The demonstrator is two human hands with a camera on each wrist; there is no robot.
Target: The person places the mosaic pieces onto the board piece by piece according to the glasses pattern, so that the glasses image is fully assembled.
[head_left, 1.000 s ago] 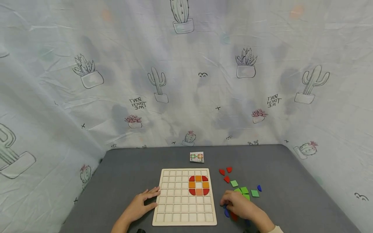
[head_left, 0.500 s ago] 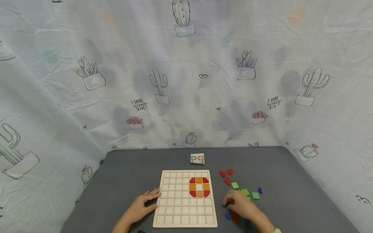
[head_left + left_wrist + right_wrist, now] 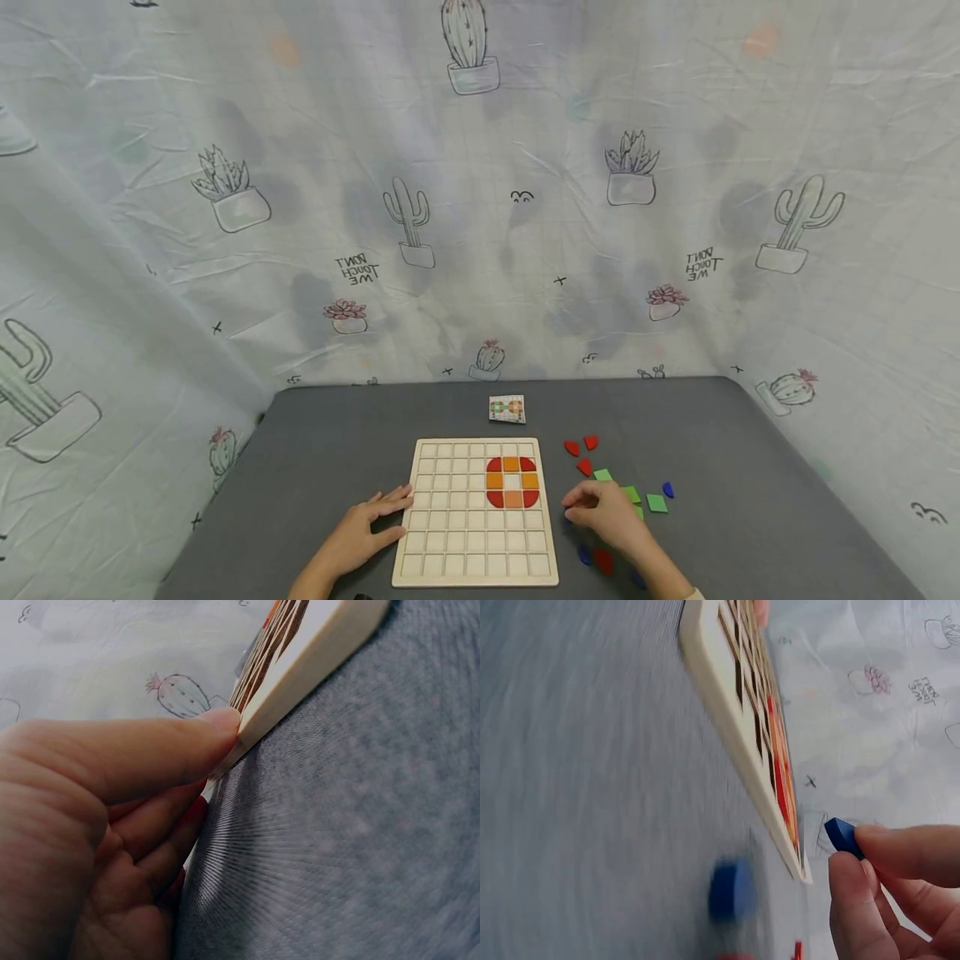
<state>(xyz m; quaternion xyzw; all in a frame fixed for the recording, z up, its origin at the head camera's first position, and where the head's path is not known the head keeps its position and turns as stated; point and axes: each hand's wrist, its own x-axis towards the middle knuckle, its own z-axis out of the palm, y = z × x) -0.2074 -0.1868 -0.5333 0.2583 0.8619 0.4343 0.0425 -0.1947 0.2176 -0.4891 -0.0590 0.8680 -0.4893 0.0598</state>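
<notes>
A blue piece [image 3: 842, 838] is pinched between thumb and fingers of the right hand [image 3: 606, 517], seemingly raised above the desk [image 3: 337, 450]. Just left of those fingers lies the wooden board [image 3: 476, 542]; on it, ahead and to the left of them, a ring of red and orange pieces [image 3: 493, 481] looks finished around a pale centre. The other cells show plain wood. The left hand [image 3: 363, 529] has its fingers spread against the board's left edge.

Still unplaced are three loose red pieces [image 3: 585, 467] beyond the right fingers, green squares [image 3: 656, 503] to their right, and other blue pieces [image 3: 584, 554] and a red piece [image 3: 603, 562] nearer the person. Farthest ahead, a small card [image 3: 507, 408] shows green beside orange; set against it, the green part appears not yet laid.
</notes>
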